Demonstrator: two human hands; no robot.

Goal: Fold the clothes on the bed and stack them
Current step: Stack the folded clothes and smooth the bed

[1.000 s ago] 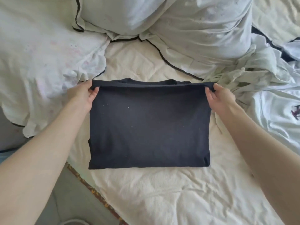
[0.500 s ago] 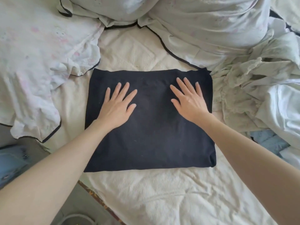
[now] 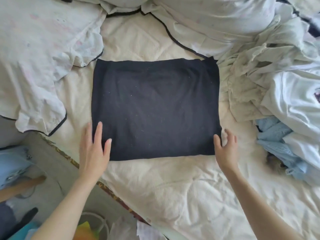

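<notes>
A cream, wrinkled quilted bed cover (image 3: 173,187) fills most of the view and carries everything else. On it, near its middle, lies the folded black rectangular cloth garment (image 3: 155,108), flat and smooth; all places below are told from this garment. To its left and upper left sprawls a crumpled white sheet with a thin black edging (image 3: 34,63). Above it and to its upper right is a heap of pale white bedding with the same black trim (image 3: 216,23). To its right lies a pile of unfolded pale clothes (image 3: 277,87), and at the pile's lower end a light blue knitted garment (image 3: 277,141).

The left hand (image 3: 94,149) rests at the garment's lower left corner, fingers straight and relaxed, fingertips lying on the black cloth, gripping nothing. The right hand (image 3: 225,149) is at the lower right corner, thumb touching the garment's edge, fingers loosely spread beside it, unclenched and holding nothing.
</notes>
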